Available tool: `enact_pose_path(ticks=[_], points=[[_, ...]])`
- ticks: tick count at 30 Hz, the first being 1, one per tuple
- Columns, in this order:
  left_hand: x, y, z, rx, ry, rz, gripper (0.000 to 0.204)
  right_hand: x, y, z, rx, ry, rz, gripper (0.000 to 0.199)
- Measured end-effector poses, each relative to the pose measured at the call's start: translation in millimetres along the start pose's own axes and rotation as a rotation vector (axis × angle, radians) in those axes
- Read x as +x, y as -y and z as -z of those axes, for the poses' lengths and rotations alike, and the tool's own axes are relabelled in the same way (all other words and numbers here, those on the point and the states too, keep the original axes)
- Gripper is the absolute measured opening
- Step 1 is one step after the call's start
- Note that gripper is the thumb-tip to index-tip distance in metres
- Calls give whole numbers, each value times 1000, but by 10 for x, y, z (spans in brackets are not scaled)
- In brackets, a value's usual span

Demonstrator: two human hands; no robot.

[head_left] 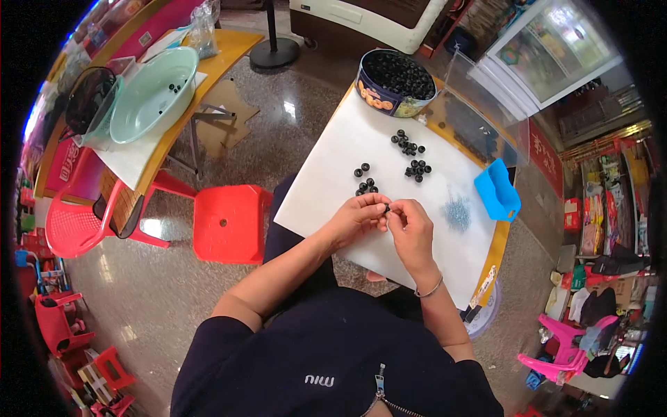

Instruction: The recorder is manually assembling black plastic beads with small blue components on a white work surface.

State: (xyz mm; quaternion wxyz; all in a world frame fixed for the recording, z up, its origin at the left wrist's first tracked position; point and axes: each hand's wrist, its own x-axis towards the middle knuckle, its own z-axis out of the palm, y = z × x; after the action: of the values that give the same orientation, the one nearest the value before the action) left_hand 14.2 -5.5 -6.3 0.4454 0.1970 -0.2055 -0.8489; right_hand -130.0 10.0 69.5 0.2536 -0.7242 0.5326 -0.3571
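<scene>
My left hand (360,219) and my right hand (413,235) meet above the near part of a white sheet (326,156). The fingertips of both hands pinch one small black round piece (387,208), mostly covered by the fingers. Just beyond my left hand lie several loose black round pieces (366,186). Two more clusters, a farther cluster (408,144) and a nearer cluster (418,169), rest ahead of my hands. To the right of my right hand is a thin spread of tiny bluish-silver bits (457,213), too small to make out.
A round tub (375,96) full of black pieces stands at the table's far end. A blue plastic holder (497,190) sits at the right edge. On the left are a red stool (229,224) and another table (156,149) with a pale green basin (132,115).
</scene>
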Motion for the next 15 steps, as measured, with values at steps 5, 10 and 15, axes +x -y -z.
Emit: enact_pose_path(ticks=[5, 10, 15], points=[[-11, -8, 23, -30, 13, 14, 20, 19, -23, -9, 243, 53, -172, 9], [-42, -37, -1, -69, 7, 23, 23, 126, -34, 74, 179, 33, -151, 8], [-25, -58, -45, -48, -1, 34, 23, 702, -571, 129, -69, -69, 15, 12]])
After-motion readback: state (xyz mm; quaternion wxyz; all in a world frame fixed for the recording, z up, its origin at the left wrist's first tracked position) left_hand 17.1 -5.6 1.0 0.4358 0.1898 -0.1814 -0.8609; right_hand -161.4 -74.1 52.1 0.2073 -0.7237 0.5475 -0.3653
